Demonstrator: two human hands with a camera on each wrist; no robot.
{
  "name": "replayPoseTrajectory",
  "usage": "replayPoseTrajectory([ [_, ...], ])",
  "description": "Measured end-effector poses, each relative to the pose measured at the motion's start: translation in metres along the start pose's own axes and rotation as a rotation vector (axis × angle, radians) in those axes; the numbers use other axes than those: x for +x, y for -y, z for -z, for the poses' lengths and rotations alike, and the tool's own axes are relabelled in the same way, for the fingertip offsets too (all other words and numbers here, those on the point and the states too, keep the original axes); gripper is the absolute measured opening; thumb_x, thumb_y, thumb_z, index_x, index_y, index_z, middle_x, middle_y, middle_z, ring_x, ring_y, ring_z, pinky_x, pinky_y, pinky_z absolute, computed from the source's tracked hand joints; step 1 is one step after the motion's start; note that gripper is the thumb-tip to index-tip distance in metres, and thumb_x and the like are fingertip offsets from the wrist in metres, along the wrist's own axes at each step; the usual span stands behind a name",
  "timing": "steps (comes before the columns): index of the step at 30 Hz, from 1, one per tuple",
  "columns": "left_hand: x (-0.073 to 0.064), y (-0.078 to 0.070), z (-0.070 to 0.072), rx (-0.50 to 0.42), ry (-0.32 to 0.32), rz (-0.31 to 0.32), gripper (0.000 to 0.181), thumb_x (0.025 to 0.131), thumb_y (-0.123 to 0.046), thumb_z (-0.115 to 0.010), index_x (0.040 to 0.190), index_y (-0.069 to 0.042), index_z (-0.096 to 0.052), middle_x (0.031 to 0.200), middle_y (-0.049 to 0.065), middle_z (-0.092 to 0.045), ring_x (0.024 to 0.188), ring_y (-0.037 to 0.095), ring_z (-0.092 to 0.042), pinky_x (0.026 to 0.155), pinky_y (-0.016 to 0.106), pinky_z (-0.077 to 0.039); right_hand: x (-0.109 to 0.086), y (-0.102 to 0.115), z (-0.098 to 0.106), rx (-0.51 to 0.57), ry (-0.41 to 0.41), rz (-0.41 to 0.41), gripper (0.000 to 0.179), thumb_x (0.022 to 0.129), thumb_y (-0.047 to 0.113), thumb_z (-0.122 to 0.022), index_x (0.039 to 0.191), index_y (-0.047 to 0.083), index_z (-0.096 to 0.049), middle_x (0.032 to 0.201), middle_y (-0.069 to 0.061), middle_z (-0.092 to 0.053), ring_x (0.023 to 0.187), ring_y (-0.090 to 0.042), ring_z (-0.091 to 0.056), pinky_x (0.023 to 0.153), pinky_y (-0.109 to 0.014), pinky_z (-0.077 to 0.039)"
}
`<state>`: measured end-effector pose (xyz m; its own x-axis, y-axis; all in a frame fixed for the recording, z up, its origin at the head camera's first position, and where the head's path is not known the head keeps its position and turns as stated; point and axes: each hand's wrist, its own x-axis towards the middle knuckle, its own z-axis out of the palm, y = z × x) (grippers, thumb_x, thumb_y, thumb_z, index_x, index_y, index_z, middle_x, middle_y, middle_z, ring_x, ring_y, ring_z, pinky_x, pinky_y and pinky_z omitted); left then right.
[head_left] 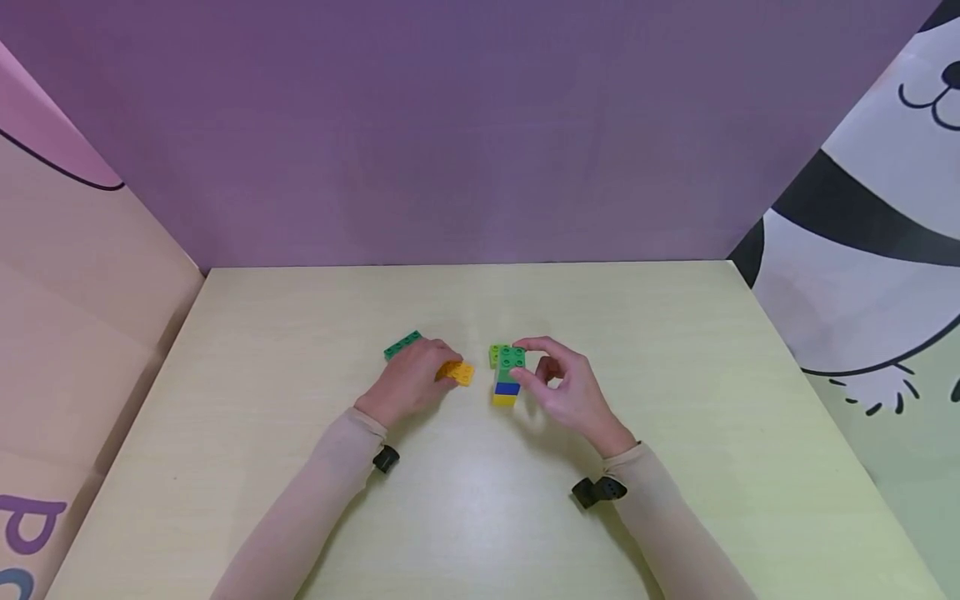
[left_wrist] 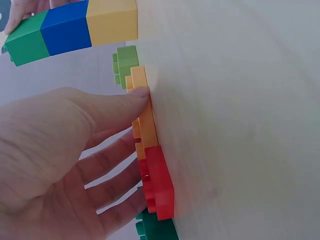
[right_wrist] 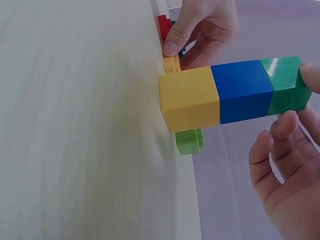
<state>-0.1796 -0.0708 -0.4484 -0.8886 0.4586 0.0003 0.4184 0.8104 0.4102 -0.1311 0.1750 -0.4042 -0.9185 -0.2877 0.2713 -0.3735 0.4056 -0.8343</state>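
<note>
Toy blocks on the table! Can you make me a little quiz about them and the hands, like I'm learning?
1. What colour is the middle block of the tower?
2. Which part of the tower does the right hand grip: a) bottom, b) middle, c) top?
3. True or false: the left hand touches an orange block.

Key: 1. Blue. 2. c. 3. True.
</note>
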Motion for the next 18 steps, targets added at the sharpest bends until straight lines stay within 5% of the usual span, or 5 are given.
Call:
replayPoseTrajectory([
  [7, -0.002, 0.003, 0.000, -0.026, -0.018, 0.009, 0.037, 0.091, -0.027, -0.074, 0.125, -0.014, -0.069, 0.119, 0.002, -0.068, 0.108, 0.018, -0.063, 0.099, 0.035, -0.051, 0.002, -0.021, -0.006, -0.013, -0.005, -0.021, 0.033, 0.089, 0.008, -0.072, 0.121, 0.007, -0.064, 0.060, -0.009, -0.053, 0.057, -0.018, -0.049, 0.056, -0.022, -0.041],
  [18, -0.007, 0.006, 0.007, -0.051, -0.145, -0.023, 0.035, 0.090, -0.034, -0.072, 0.122, -0.020, -0.069, 0.112, -0.005, -0.067, 0.096, 0.012, -0.060, 0.088, 0.030, -0.052, 0.003, -0.040, -0.007, 0.020, -0.023, 0.014, 0.031, 0.090, 0.018, -0.074, 0.120, 0.019, -0.066, 0.059, -0.001, -0.051, 0.055, -0.013, -0.049, 0.054, -0.024, -0.041],
])
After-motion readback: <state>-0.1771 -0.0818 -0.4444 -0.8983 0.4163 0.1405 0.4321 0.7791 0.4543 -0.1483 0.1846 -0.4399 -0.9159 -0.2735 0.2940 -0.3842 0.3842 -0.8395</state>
